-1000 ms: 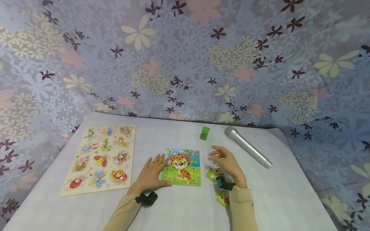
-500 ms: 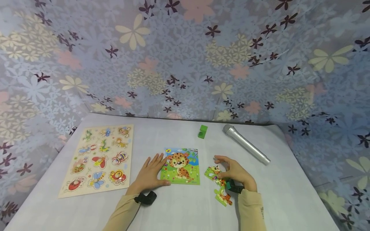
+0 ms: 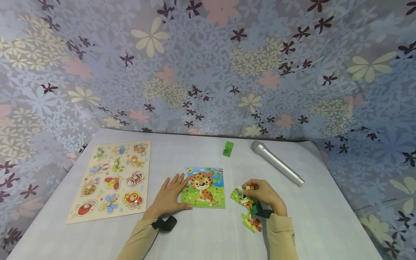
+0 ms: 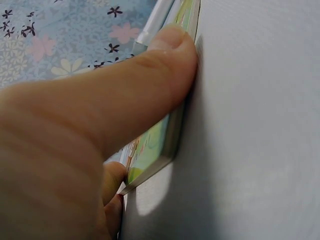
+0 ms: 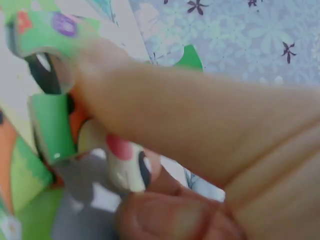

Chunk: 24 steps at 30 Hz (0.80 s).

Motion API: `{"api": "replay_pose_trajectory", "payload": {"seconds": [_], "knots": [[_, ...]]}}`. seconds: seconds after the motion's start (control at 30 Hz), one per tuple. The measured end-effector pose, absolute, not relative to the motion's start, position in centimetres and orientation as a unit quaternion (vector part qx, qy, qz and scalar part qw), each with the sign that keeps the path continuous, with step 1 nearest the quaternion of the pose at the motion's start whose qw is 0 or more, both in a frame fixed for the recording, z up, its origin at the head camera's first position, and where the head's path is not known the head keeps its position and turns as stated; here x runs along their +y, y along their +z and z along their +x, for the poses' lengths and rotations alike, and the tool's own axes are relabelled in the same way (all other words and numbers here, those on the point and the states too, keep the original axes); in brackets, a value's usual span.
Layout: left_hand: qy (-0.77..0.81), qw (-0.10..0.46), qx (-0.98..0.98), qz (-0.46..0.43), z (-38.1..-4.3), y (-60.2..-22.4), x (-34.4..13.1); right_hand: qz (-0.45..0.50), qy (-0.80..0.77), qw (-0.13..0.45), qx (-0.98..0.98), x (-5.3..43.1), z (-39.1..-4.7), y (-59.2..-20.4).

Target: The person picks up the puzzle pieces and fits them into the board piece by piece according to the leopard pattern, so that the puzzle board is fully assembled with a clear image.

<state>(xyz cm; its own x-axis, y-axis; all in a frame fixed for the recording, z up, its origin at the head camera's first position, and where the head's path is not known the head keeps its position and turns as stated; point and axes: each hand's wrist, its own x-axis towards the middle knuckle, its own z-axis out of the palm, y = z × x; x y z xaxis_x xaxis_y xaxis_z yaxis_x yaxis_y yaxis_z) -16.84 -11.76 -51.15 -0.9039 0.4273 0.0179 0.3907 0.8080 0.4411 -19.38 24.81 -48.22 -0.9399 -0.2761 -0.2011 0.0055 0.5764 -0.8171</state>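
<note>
My left hand point(image 3: 169, 198) lies with spread fingers along the left side of a square leopard-picture board point(image 3: 204, 193). Its thumb point(image 4: 170, 55) touches the board's near edge in the left wrist view. To the right, my right hand point(image 3: 264, 193) pinches a puzzle piece point(image 5: 55, 30), green with a purple flower, over a small heap. More jigsaw pieces point(image 3: 251, 223), printed green and spotted orange, lie beneath and just in front of that hand. Thumb and fingers hide part of the heap, and the right wrist view is blurred.
A wooden puzzle board point(image 3: 110, 180) with several insect and animal shapes lies at the left. A green block point(image 3: 228, 148) stands toward the back, with a silver microphone point(image 3: 277, 163) right of it. Flowered cloth point(image 3: 208, 72) rises behind the table.
My right hand has come down and back onto the jigsaw pieces, and its fingers have closed on one. The left hand stays at the leopard board.
</note>
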Motion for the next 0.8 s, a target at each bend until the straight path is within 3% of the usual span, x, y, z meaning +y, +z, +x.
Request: {"api": "replay_pose_trajectory", "payload": {"seconds": [0.43, 0.8], "knots": [[0.215, 0.046, 0.953, 0.207, -17.0, -51.2, -11.8, -0.001, -0.596, 0.117, 0.795, 20.0, -21.1, -48.1], [0.220, 0.041, 0.952, 0.209, -16.9, -51.4, -11.8, -0.069, -0.490, 0.086, 0.865, 11.0, -20.6, -48.1]]}}
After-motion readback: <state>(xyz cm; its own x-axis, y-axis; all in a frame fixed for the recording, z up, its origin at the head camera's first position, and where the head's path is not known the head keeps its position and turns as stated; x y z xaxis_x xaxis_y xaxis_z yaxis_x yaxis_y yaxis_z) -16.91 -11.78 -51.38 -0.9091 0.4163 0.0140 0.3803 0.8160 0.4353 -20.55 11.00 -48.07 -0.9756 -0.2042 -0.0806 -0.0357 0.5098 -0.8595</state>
